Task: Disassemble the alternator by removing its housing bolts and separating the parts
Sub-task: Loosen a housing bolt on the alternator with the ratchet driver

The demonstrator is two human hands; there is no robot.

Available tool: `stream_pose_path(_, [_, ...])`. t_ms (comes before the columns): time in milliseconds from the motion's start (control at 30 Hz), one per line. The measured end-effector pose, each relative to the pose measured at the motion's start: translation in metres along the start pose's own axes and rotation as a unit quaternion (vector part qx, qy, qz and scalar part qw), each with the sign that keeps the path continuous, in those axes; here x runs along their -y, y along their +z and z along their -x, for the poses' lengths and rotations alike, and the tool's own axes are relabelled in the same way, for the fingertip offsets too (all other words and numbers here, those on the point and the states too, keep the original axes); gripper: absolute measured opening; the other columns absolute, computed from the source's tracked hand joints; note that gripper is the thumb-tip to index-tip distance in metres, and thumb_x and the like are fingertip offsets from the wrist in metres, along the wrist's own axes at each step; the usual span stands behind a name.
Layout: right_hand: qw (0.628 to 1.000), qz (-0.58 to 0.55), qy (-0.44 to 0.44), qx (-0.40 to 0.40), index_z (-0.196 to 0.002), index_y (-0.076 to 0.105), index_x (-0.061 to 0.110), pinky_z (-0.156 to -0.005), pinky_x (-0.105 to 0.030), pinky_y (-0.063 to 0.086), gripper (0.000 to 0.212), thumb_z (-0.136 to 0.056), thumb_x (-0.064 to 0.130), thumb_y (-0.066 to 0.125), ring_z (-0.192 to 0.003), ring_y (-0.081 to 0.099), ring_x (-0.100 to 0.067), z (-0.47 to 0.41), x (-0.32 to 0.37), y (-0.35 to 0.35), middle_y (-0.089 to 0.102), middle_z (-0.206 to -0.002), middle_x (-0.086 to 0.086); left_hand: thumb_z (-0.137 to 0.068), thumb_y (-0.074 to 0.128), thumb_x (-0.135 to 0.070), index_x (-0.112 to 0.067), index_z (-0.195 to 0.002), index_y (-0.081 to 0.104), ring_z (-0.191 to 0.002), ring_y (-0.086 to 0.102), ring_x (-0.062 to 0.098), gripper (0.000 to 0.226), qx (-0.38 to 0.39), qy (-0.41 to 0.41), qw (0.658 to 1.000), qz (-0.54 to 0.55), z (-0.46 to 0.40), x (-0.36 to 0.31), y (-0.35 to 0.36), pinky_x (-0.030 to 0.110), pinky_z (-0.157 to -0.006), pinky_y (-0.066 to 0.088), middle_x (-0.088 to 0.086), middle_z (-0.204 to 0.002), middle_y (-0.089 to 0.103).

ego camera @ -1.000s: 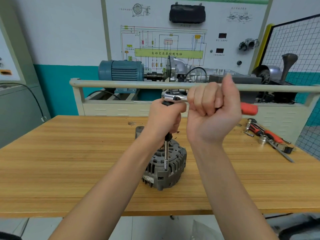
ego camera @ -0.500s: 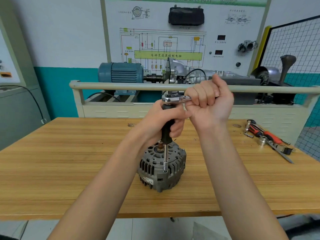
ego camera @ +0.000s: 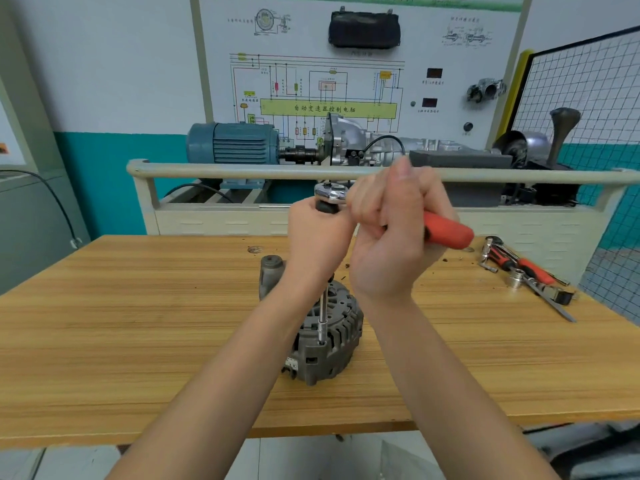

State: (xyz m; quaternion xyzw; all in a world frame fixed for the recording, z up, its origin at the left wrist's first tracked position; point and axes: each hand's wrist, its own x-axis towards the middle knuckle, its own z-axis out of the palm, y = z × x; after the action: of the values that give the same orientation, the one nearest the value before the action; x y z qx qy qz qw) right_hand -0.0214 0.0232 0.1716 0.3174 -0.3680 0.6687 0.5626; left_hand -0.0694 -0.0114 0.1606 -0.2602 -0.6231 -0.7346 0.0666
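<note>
A grey finned alternator (ego camera: 325, 337) stands on the wooden table (ego camera: 138, 323). A long steel extension bar (ego camera: 322, 320) rises upright from a bolt on the alternator's near rim. My left hand (ego camera: 317, 244) grips the black upper part of that bar just under the chrome ratchet head (ego camera: 330, 194). My right hand (ego camera: 391, 233) grips the ratchet's red handle (ego camera: 448, 232), which points to the right and slightly toward me.
Loose tools lie at the table's right: a red-handled ratchet (ego camera: 519, 263), a socket (ego camera: 516, 280) and pliers (ego camera: 554, 301). Behind the table stands a training rig with a rail (ego camera: 242, 169), a blue motor (ego camera: 235, 143) and a gearbox. A wire-mesh panel (ego camera: 588, 98) is at right.
My right hand swung the ratchet handle away and back again, so the red grip shows at the right once more. The left hand stayed on the bar; the alternator turned slightly.
</note>
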Motion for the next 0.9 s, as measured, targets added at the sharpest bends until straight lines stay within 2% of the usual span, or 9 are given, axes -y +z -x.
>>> stream_pose_path(100, [1.0,0.009,0.003,0.013,-0.052,0.042,0.018,-0.049,-0.027,0.024,0.034,-0.084,0.009,0.051,-0.04,0.029,-0.009,-0.001,0.002,0.0,0.033,-0.043,0.005,-0.084,0.058,0.004,-0.016,-0.055,0.037,-0.039,0.026,0.008,0.04,0.033,-0.009,0.999,0.011,0.0,0.002,-0.004,0.018,-0.039,0.024,-0.001,-0.046,0.034])
stream_pose_path(200, [0.988,-0.107,0.114,0.004,-0.045,0.04,0.019,-0.044,-0.025,0.02,0.047,-0.089,0.006,0.043,-0.035,0.023,-0.007,-0.016,0.007,-0.011,0.029,-0.037,0.007,-0.074,0.063,-0.003,-0.012,-0.056,0.047,-0.038,0.036,0.014,0.026,0.155,-0.034,0.983,0.092,-0.004,0.002,-0.016,0.02,-0.039,0.033,0.001,-0.044,0.042])
stream_pose_path(333, [0.902,-0.283,0.311,-0.101,-0.04,0.034,0.018,-0.04,-0.022,0.021,0.055,-0.095,0.015,0.036,-0.039,0.009,-0.01,-0.033,0.008,-0.031,0.023,-0.033,0.006,-0.067,0.066,-0.005,-0.01,-0.067,0.064,-0.053,0.058,0.016,0.005,0.24,-0.033,0.961,0.135,-0.008,0.003,-0.023,0.026,-0.054,0.053,0.004,-0.06,0.06])
stream_pose_path(433, [0.85,-0.358,0.36,-0.145,-0.04,0.032,0.017,-0.041,-0.021,0.017,0.05,-0.089,0.016,0.04,-0.04,0.006,-0.009,-0.038,0.006,-0.038,0.021,-0.033,0.005,-0.067,0.068,-0.012,-0.013,-0.057,0.057,-0.043,0.05,0.018,0.015,0.34,-0.043,0.933,0.113,-0.007,0.004,-0.024,0.025,-0.049,0.045,0.003,-0.05,0.053])
stream_pose_path(533, [0.864,-0.347,0.34,-0.13,-0.039,0.033,0.017,-0.039,-0.022,0.019,0.049,-0.087,0.015,0.041,-0.038,0.008,-0.01,-0.035,0.009,-0.037,0.023,-0.032,0.004,-0.075,0.062,-0.015,-0.016,-0.043,0.045,-0.029,0.032,0.01,0.035,0.405,-0.087,0.9,0.138,-0.006,0.003,-0.027,0.016,-0.037,0.029,-0.002,-0.037,0.04])
stream_pose_path(633, [0.929,-0.246,0.264,-0.086,-0.041,0.034,0.018,-0.041,-0.023,0.02,0.055,-0.096,0.013,0.035,-0.038,0.011,-0.01,-0.029,0.011,-0.028,0.024,-0.034,0.006,-0.079,0.053,-0.005,-0.017,-0.039,0.037,-0.027,0.02,0.007,0.045,0.319,-0.101,0.934,0.123,-0.007,0.002,-0.022,0.013,-0.035,0.019,-0.005,-0.033,0.03])
stream_pose_path(733, [0.987,-0.104,0.116,-0.03,-0.05,0.038,0.017,-0.046,-0.026,0.022,0.045,-0.093,0.006,0.041,-0.037,0.022,-0.009,-0.014,0.006,-0.013,0.029,-0.039,0.006,-0.084,0.047,0.003,-0.017,-0.042,0.033,-0.029,0.016,0.01,0.048,0.185,-0.104,0.975,0.06,-0.005,0.0,-0.012,0.013,-0.037,0.017,-0.004,-0.035,0.026])
stream_pose_path(833, [0.999,0.046,-0.009,0.007,-0.055,0.045,0.02,-0.051,-0.03,0.026,0.034,-0.087,0.01,0.049,-0.044,0.032,-0.011,0.002,0.001,-0.002,0.04,-0.05,0.008,-0.088,0.046,0.004,-0.016,-0.053,0.031,-0.034,0.021,0.008,0.043,0.111,-0.071,0.991,0.006,-0.001,-0.001,-0.007,0.016,-0.036,0.018,-0.006,-0.038,0.028])
stream_pose_path(900, [0.994,0.094,-0.048,0.028,-0.055,0.04,0.019,-0.051,-0.032,0.026,0.033,-0.086,0.011,0.048,-0.046,0.034,-0.013,0.008,0.001,-0.001,0.043,-0.057,0.008,-0.091,0.046,0.004,-0.015,-0.055,0.029,-0.033,0.025,0.005,0.044,0.103,-0.015,0.994,-0.043,-0.001,0.002,-0.006,0.012,-0.035,0.019,-0.012,-0.036,0.028])
